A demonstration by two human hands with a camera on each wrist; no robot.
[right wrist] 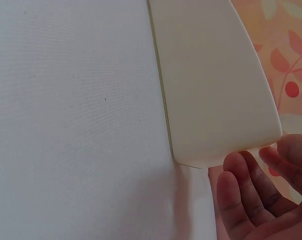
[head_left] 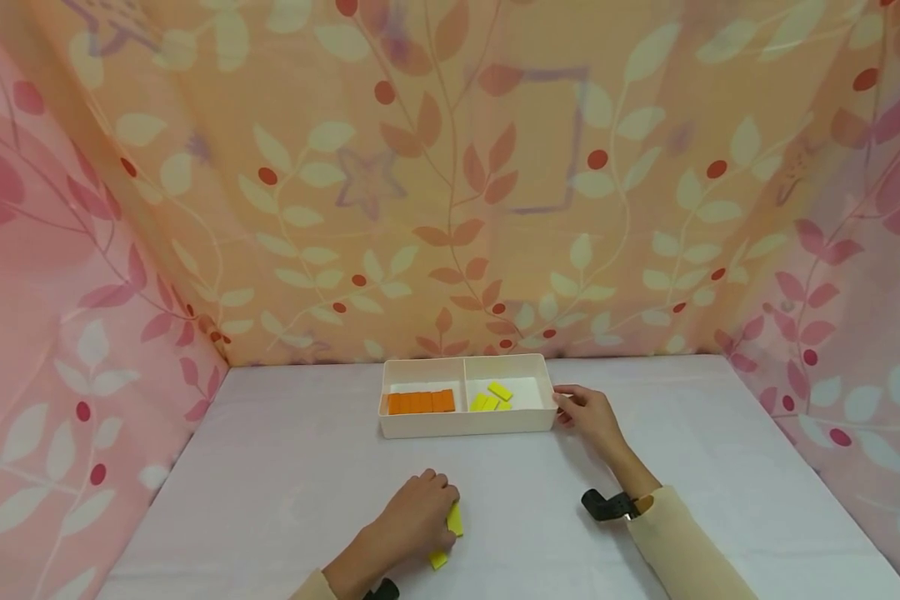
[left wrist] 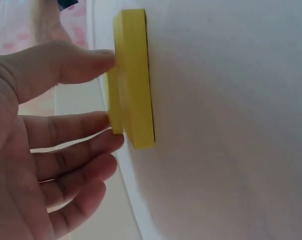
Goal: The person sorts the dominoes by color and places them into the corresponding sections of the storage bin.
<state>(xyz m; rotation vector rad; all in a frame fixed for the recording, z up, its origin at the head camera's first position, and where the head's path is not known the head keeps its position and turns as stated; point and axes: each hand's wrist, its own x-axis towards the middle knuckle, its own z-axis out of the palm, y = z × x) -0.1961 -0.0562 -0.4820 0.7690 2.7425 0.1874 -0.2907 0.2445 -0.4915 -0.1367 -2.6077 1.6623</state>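
Observation:
My left hand (head_left: 418, 515) is low over the front middle of the table, pinching a thin yellow block (left wrist: 113, 102) between thumb and fingertips. Right beside it in the left wrist view stands a longer yellow block (left wrist: 137, 80) on the white cloth. From above, the hand partly hides these pieces; the end of another yellow piece (head_left: 438, 559) pokes out below the thumb. At the back, my right hand (head_left: 591, 418) holds the right end of a white two-compartment box (head_left: 465, 425), with thumb and index finger at the rim and the other fingers curled beside the end wall (right wrist: 210, 162).
A row of orange blocks (head_left: 420, 402) lies in the box's left compartment, and several yellow blocks (head_left: 499, 391) lie loosely in the right one. White cloth (head_left: 285, 475) covers the table. Patterned curtains (head_left: 450, 167) rise at the back and both sides.

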